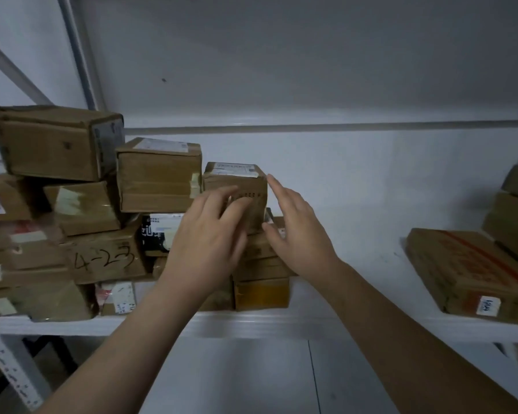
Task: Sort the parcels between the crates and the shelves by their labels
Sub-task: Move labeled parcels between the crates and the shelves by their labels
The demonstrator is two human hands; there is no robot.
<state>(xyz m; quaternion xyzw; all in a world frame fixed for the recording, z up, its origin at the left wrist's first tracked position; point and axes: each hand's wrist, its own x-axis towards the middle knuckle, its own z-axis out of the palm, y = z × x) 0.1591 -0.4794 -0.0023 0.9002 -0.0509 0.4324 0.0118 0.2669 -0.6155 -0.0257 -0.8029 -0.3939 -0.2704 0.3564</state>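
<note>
Apparently the small cardboard parcel (237,183) is being steadied on top of a narrow stack of boxes (262,294) on the white shelf (251,324), close to the larger carton (159,180) on its left. The left hand (210,234) lays nearly straight fingers flat against its front face. The right hand (296,231) is spread open just beside its right edge, and I cannot tell if it touches. Neither hand grasps it. The parcel is brown and squarish, with a white label (235,168) on top and a row of small holes in front
</note>
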